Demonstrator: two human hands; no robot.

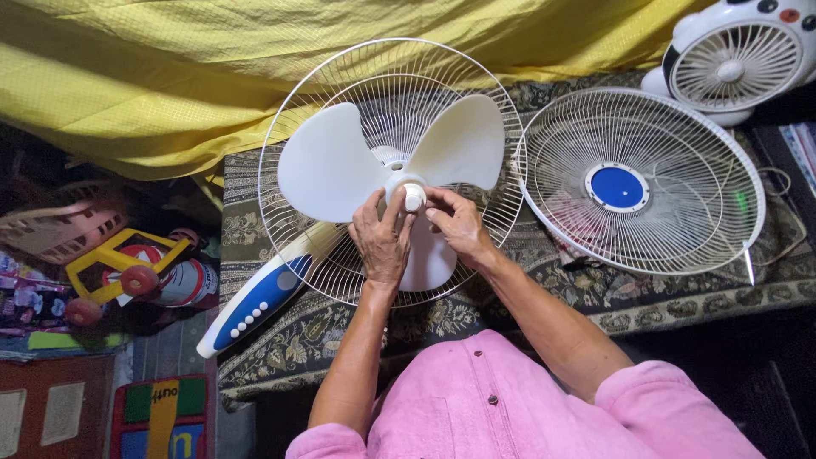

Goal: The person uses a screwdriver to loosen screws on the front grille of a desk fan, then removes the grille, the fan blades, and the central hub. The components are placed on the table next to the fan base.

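Nearest the camera, pink shirt with sleeves pushed up, both forearms bare and reaching forward over the near edge of the patterned cloth-covered surface. Left forearm runs almost straight up from the lower middle, wrist slightly bent, left hand palm down with fingers curled, thumb and forefinger tips pinched narrow against the left side of the small white hub cap. Right forearm comes in on a diagonal from the lower right, elbow bent, right hand knuckles up, fingers narrow and curled, fingertips touching the right side of the same cap. Cap sits at the centre of the white three-blade fan blade; one blade points down under the hands and is mostly hidden, two spread up left and up right. Blade lies inside the white wire rear grille, which lies flat near the middle of the cloth surface, toward its left edge. Blue-and-white fan stem with buttons sticks out from under the grille past the near left corner. Loose front grille with blue centre disc lies flat just beside, to the right, rims nearly touching. Small white fan at the far right corner. Yellow fabric drapes along the far edge. Toys on the floor left of the surface.
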